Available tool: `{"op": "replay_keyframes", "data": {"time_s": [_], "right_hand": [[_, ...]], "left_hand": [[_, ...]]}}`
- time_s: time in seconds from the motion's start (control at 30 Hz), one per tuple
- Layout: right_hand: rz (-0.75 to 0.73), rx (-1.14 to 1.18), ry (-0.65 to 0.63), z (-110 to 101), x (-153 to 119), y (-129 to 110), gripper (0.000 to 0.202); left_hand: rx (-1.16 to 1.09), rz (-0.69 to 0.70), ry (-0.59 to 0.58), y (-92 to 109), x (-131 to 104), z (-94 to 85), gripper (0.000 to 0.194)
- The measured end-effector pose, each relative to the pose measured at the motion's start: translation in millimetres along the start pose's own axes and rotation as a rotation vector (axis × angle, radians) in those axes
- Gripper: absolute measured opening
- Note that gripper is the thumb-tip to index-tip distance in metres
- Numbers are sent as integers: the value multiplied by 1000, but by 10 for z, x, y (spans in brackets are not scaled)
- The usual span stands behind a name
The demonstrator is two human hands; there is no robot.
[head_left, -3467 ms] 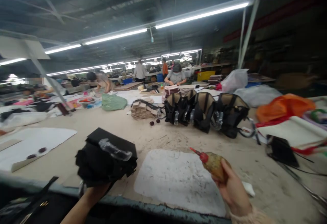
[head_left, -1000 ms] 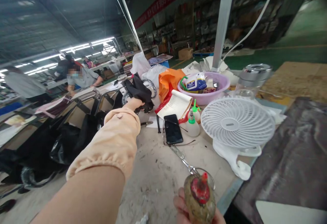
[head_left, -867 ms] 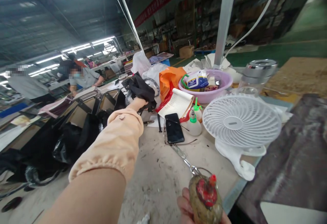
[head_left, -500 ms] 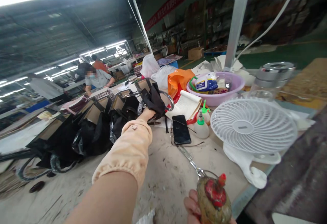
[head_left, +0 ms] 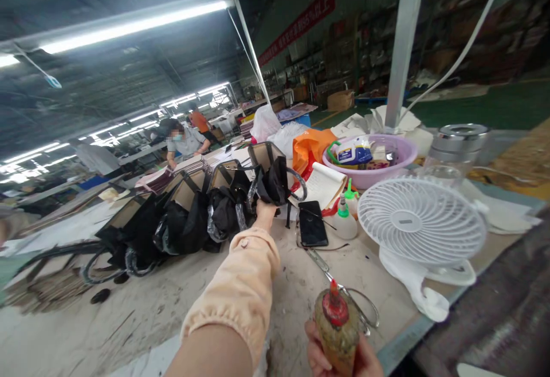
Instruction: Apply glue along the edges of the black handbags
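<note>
My left hand [head_left: 266, 211] reaches forward in a peach sleeve, closed at the lower front of a black bag [head_left: 275, 179]; the bag hides most of its fingers. That bag stands upright at the right end of a row of black bags [head_left: 226, 211] with cardboard-coloured panels and plastic-wrapped handles. Near the front edge, my right hand [head_left: 320, 349] is wrapped round a stained bottle [head_left: 337, 334] with a red nozzle pointing up. Scissors [head_left: 365, 314] lie just behind the bottle. Beyond them are a black phone [head_left: 313, 224] and glasses [head_left: 330, 246].
On the right are a white fan [head_left: 421, 219], a glass jar [head_left: 455, 150] and a metal post [head_left: 404, 50]. A purple basin [head_left: 387, 173], an open notebook [head_left: 322, 185] and a green-tipped bottle [head_left: 345, 222] sit farther in. Another person [head_left: 185, 142] works at the back left.
The view has shifted, showing more of the row of bags. The bag at my left hand looks more upright. My right hand's bottle has moved left relative to the scissors, uncovering their handles.
</note>
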State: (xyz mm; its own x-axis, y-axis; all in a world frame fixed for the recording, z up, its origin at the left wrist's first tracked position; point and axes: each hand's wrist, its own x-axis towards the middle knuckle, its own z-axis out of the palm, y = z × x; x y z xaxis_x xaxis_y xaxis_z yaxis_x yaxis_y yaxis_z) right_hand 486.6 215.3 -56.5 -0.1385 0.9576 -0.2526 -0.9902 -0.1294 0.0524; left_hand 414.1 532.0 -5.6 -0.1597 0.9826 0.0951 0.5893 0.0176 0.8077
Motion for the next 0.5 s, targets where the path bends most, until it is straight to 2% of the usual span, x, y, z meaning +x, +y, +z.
{"op": "replay_keyframes", "data": {"time_s": [0.1,0.23,0.37,0.5], "right_hand": [[-15,26,41,36,0,54,29],[-106,45,100,202,-58,145,32],[-87,21,41,400,-136,186,29],[-92,-91,-66,490,-284,209,23]], "left_hand": [[-104,-39,23,-38,-362,-115,73],[-159,-59,-5,-215,-1016,-392,87],[-229,-90,-38,-602,-1930,-811,75],[-96,-189,-166,-1102,-3004,-1417,64]]}}
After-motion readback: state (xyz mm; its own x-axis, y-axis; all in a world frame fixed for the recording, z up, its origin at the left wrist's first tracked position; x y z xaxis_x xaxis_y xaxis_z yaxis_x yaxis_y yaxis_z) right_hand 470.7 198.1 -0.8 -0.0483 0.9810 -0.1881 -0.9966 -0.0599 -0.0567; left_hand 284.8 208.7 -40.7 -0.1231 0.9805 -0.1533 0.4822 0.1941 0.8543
